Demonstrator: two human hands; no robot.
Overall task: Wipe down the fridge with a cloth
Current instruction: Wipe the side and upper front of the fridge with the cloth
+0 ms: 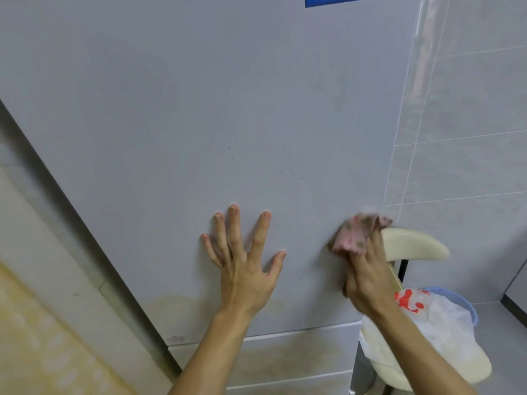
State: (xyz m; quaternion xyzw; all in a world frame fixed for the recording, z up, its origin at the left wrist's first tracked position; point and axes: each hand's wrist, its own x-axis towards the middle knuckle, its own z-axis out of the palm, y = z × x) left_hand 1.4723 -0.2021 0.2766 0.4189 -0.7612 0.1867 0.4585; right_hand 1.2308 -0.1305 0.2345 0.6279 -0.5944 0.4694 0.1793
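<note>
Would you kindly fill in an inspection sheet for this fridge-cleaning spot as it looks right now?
Surface: pale fridge door; brown specks mid-panel; yellowish stain near its lower edge.
Job's things: pink cloth, bunched, against the door near its right edge.
Clutter: white plastic bag by a blue bin.
Hands: left hand spread flat on the door; right hand holds the cloth, motion-blurred.
Cables: nothing seen.
Surroundings: tiled wall at right; cream chair beside the fridge; blue sticker at top.
</note>
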